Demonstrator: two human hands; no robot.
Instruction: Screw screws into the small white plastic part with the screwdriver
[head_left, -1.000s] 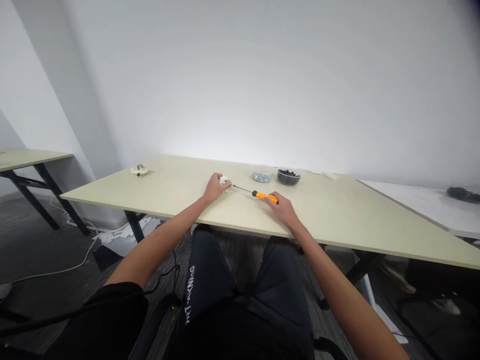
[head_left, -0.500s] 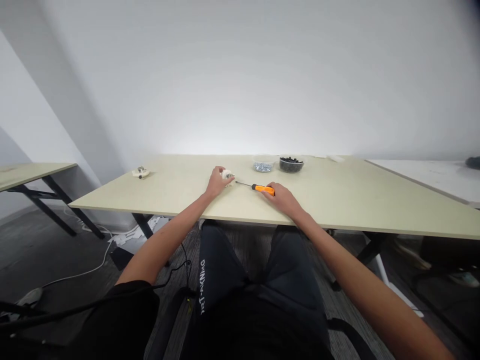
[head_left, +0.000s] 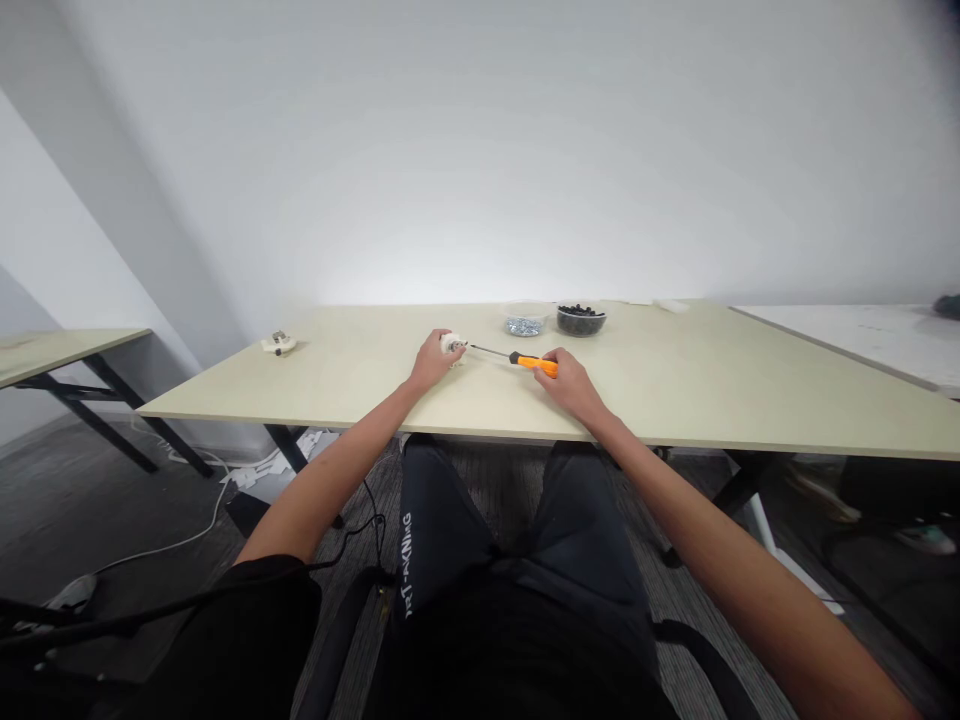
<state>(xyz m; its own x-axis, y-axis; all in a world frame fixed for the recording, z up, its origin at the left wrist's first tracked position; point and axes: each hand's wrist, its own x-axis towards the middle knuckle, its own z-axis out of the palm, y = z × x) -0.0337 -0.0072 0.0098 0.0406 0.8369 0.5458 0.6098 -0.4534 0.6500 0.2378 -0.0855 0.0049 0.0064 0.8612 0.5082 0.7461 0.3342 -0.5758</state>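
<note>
Small white plastic part point(head_left: 452, 345) on the pale wooden table point(head_left: 675, 390), pinched in the left hand point(head_left: 431, 362). Orange-handled screwdriver point(head_left: 525, 359) gripped by the right hand point(head_left: 571, 380), thin shaft tip touching the part. Behind, near the wall: clear tub of silver screws point(head_left: 524, 321) beside clear tub of black pieces point(head_left: 580, 319). Far left: another small white part point(head_left: 279, 344).

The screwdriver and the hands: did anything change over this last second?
Little changed. The right hand kept its grip on the orange screwdriver, whose handle end has lifted a bit, tip still at the small white part held by the left hand. The two bowls and the white piece on the table stayed put.
</note>
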